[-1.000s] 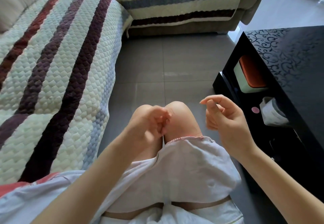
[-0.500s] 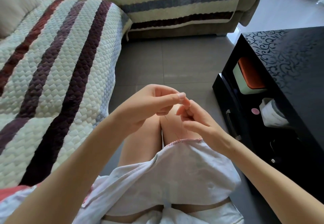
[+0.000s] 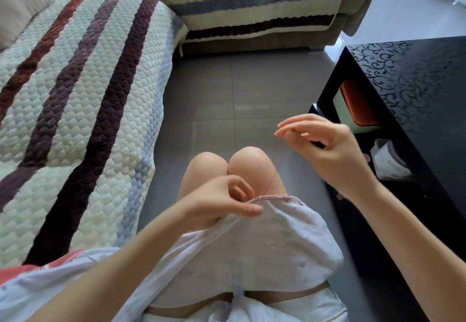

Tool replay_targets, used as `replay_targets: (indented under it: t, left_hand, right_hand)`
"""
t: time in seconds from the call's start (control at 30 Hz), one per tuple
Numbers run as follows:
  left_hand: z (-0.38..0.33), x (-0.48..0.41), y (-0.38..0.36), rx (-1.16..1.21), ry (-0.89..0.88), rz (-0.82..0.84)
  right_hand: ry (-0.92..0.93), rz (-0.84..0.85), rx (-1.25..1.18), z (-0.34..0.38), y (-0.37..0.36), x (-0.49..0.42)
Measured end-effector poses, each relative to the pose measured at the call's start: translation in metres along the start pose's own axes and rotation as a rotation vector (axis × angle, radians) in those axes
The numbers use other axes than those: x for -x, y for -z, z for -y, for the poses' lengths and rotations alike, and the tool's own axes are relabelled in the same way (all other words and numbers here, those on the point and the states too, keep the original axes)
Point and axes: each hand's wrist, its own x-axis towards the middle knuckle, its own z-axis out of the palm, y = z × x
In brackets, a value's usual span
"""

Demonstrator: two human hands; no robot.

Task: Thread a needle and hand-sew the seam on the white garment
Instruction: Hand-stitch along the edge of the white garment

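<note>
The white garment [image 3: 264, 241] lies over my lap, its far hem edged with pink stitching [image 3: 274, 197]. My left hand [image 3: 219, 203] pinches that hem at its left end, thumb on top of the cloth. My right hand [image 3: 325, 150] is raised up and to the right, above the knees, thumb and forefinger pinched together. A thin red thread [image 3: 273, 178] runs taut from the hem up to those fingertips. The needle itself is too small to make out.
A black low table [image 3: 416, 90] with a patterned top stands close on the right; its open shelf holds an orange-lidded box [image 3: 358, 105] and a white roll [image 3: 390, 160]. A striped quilted sofa cover [image 3: 75, 120] fills the left. Grey floor tiles [image 3: 239, 100] lie ahead.
Half a second ago both hands met above the knees. Now my left hand has dropped to the hem and my right has swung up and right, drawing the thread out.
</note>
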Motion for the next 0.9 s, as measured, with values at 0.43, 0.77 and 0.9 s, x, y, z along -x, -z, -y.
replay_targets:
  t: [0.43, 0.77, 0.9]
  left_hand:
    - [0.018, 0.008, -0.005, -0.012, -0.101, 0.084]
    - [0.02, 0.012, 0.011, 0.006, -0.074, 0.022]
    - [0.02, 0.009, 0.007, 0.064, -0.08, 0.026]
  right_hand:
    - [-0.306, -0.263, -0.497, -0.022, 0.038, -0.074]
    - [-0.126, 0.428, 0.35, -0.042, 0.007, -0.033]
    - [0.0, 0.614, 0.61, -0.041, -0.014, -0.004]
